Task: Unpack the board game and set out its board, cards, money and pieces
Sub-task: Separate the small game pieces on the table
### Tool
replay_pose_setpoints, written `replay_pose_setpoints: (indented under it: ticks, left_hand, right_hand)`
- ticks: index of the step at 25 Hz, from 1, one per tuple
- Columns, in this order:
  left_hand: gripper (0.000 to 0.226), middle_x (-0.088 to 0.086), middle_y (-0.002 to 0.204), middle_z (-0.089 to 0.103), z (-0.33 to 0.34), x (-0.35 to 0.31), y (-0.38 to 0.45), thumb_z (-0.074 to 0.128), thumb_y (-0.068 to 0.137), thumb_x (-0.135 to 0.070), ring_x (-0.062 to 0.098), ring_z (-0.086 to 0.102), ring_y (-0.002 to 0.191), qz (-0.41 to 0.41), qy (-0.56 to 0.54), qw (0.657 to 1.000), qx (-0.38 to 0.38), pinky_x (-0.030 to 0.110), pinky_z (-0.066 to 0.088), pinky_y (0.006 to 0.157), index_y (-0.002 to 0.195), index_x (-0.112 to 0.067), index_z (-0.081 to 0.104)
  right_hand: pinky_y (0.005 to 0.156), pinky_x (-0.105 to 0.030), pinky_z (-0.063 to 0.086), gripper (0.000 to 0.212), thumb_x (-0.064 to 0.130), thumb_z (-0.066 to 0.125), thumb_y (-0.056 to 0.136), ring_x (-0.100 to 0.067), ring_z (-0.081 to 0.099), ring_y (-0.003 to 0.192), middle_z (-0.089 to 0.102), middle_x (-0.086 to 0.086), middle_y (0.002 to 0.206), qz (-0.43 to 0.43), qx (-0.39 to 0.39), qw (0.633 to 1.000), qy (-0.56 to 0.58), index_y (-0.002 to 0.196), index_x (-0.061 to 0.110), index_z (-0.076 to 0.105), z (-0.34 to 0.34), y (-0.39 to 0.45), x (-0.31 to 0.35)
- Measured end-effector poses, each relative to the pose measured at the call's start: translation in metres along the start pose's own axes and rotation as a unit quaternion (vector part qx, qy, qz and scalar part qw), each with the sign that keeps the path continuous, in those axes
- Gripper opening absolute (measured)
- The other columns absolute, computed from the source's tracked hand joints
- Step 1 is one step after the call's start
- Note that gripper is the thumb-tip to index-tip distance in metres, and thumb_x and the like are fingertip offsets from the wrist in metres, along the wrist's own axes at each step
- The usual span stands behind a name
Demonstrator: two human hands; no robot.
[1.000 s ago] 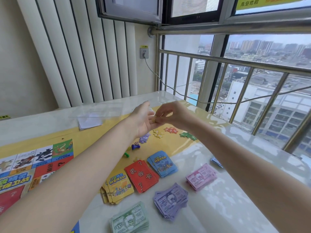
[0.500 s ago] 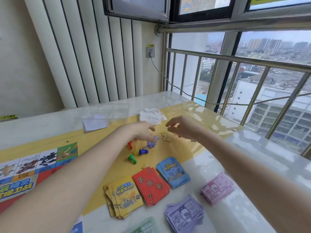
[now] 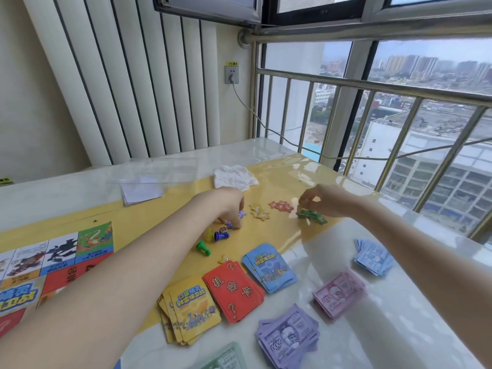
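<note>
My left hand [image 3: 229, 206] reaches down onto the purple star tokens [image 3: 241, 214], fingertips curled on one beside the die [image 3: 223, 230]. My right hand [image 3: 320, 199] hovers with curled fingers over the green star tokens [image 3: 312, 216]; whether it pinches one is unclear. Yellow star tokens [image 3: 260, 211] and red star tokens [image 3: 281, 205] lie between the hands. Blue pawn [image 3: 221, 236], green pawn [image 3: 203, 248] and a yellow pawn [image 3: 209, 234] lie near my left wrist. The game board [image 3: 53, 259] is at the left.
Yellow cards [image 3: 190, 311], red cards [image 3: 233, 288] and blue cards [image 3: 270, 267] lie in front. Money piles: purple [image 3: 288, 339], pink [image 3: 338, 292], blue [image 3: 374, 258], green [image 3: 223, 359]. A crumpled plastic bag [image 3: 234, 177], clear lid [image 3: 154, 170] and paper [image 3: 142, 194] sit behind. The railing [image 3: 372, 86] bounds the right.
Both hands were raised and joined, then came down and apart. The left now rests on the purple tokens, the right is over the green ones. A crumpled bag now lies behind them.
</note>
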State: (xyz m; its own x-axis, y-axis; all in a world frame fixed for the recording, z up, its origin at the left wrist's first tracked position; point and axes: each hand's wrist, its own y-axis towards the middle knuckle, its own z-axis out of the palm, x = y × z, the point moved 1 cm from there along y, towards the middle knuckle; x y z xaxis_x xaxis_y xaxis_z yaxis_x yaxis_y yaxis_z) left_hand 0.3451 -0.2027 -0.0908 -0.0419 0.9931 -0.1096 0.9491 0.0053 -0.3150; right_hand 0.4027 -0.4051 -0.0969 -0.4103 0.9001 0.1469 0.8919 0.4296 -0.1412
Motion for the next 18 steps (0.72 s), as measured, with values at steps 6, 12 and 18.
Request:
replay_pose_setpoints:
  ticks: [6,12,18]
  left_hand:
    - [0.046,0.006,0.121,0.057,0.001,-0.012,-0.012,0.068,0.083,-0.021,0.017,0.052,0.087,-0.002,0.012,1.0,-0.005,0.022,0.042,0.065,0.126,-0.011,0.053]
    - [0.043,0.006,0.117,0.059,0.005,-0.029,-0.021,0.068,0.082,-0.021,0.016,0.05,0.083,0.031,-0.003,0.999,0.006,0.017,0.034,0.05,0.122,-0.011,0.055]
    - [0.035,0.008,0.105,0.055,0.012,-0.052,-0.023,0.065,0.085,-0.018,0.016,0.045,0.072,0.056,0.017,0.998,-0.007,0.021,0.034,0.05,0.118,-0.009,0.057]
  right_hand:
    - [0.079,-0.025,0.036,0.03,0.024,0.059,0.088,-0.022,0.051,0.105,0.055,-0.007,0.118,-0.048,-0.026,0.998,-0.002,0.117,0.019,0.059,0.01,-0.005,0.005]
    - [0.076,-0.025,0.038,0.032,0.028,0.056,0.09,-0.023,0.049,0.109,0.051,-0.008,0.121,-0.037,-0.048,0.998,0.019,0.12,0.017,0.057,0.009,-0.005,0.008]
    - [0.081,-0.026,0.034,0.032,0.029,0.057,0.09,-0.023,0.048,0.111,0.052,-0.008,0.122,-0.032,-0.045,0.998,0.017,0.12,0.017,0.057,0.007,-0.013,0.006]
